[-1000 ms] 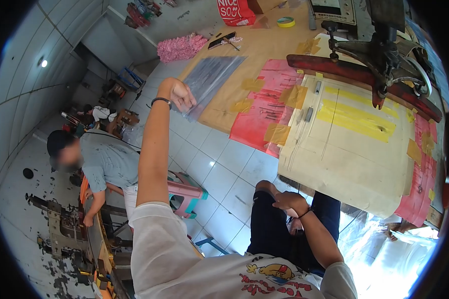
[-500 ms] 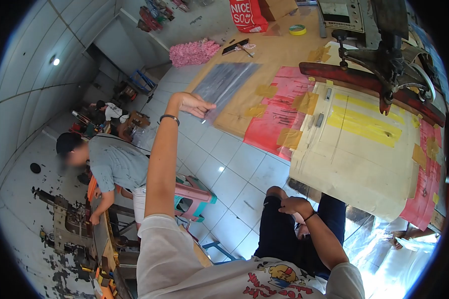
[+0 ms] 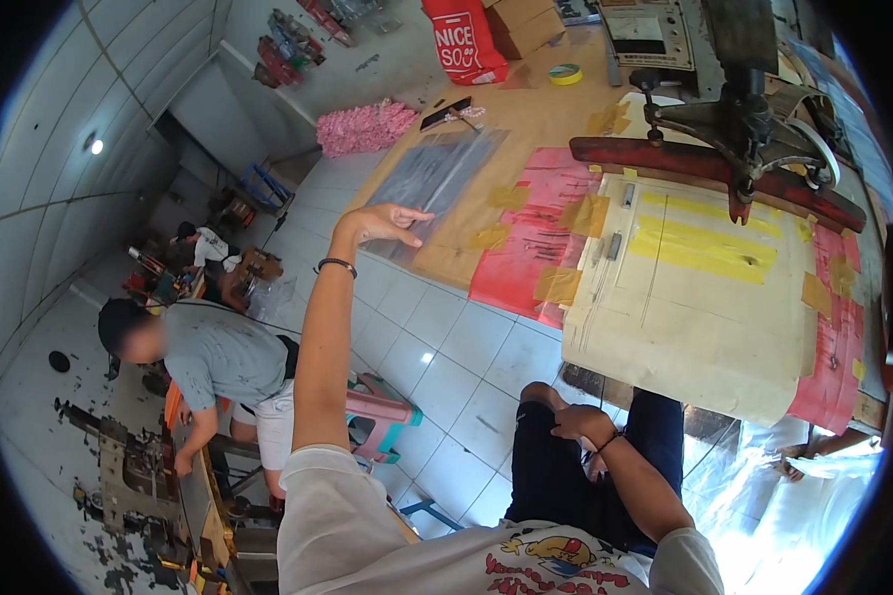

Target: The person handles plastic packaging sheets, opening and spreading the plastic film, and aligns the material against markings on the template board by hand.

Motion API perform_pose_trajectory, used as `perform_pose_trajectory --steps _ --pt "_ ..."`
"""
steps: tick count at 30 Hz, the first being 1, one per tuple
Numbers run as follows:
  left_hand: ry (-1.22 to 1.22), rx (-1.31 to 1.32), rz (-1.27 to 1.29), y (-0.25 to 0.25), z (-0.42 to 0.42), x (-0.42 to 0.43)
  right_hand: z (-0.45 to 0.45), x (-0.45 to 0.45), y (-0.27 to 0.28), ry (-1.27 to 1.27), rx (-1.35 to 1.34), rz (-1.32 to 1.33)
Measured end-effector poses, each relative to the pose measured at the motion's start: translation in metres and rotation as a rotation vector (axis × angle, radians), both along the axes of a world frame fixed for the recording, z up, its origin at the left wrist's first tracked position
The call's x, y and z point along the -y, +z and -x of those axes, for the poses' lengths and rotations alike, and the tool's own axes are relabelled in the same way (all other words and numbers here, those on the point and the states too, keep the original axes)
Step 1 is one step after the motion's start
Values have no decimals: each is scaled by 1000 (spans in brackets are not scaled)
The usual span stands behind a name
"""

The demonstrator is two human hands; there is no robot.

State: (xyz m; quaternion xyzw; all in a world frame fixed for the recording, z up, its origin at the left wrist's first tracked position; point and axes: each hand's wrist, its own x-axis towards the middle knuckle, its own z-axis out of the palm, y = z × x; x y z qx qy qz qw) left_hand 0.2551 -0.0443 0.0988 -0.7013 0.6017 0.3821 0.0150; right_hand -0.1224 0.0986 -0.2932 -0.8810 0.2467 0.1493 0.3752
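My left hand [image 3: 387, 226] reaches out over the near corner of a stack of clear plastic sheets [image 3: 432, 177] at the table's edge. Its index finger and thumb are apart, with nothing visible held between them. I cannot tell whether the fingers touch the plastic. My right hand [image 3: 583, 426] rests on my thigh in dark shorts [image 3: 541, 476], its fingers loosely curled and nothing seen in them.
Beside the sheets, pink-red material [image 3: 531, 238] is taped under a cream board [image 3: 690, 342]. A machine with a red bar [image 3: 704, 177] stands over the board. Stools [image 3: 377, 421] are below the table; a co-worker [image 3: 228, 347] bends over a bench at left.
My left index finger and thumb have spread apart from a closer, pinch-like pose near the sheet's edge. The view has shifted slightly. My right hand stays on my thigh.
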Motion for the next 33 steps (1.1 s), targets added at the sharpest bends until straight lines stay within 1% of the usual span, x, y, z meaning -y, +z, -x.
perform_pose_trajectory --steps 2,4,5,7,10,13,16,19,25,28,31,33 --pt "-3 66 -25 3 2 4 1 0 -4 -46 15 -4" --pt "-23 103 -29 1 -2 9 4 1 10 -58 -17 -9" --pt "19 68 -54 0 -4 10 6 1 19 -60 -36 -10" --pt "107 -6 -105 3 -1 8 4 0 13 -44 -18 1" --pt "129 -14 -118 2 0 8 3 -1 14 -16 -8 0" --pt "148 -20 -67 1 -2 6 -1 -2 21 -5 -16 -18" --pt "185 -132 -45 -2 -10 1 -4 -2 24 4 -29 -18" --pt "295 -328 -19 -11 -32 -2 -5 -1 27 6 -24 -19" --pt "304 -490 180 -37 -45 -23 -4 2 28 14 -41 -30" --pt "270 -434 236 -40 -41 -25 -7 4 34 33 -64 -42" --pt "237 -232 174 -34 -31 -17 -9 2 41 71 -89 -52" --pt "206 -190 156 -32 -29 -12 -10 0 42 88 -96 -45"
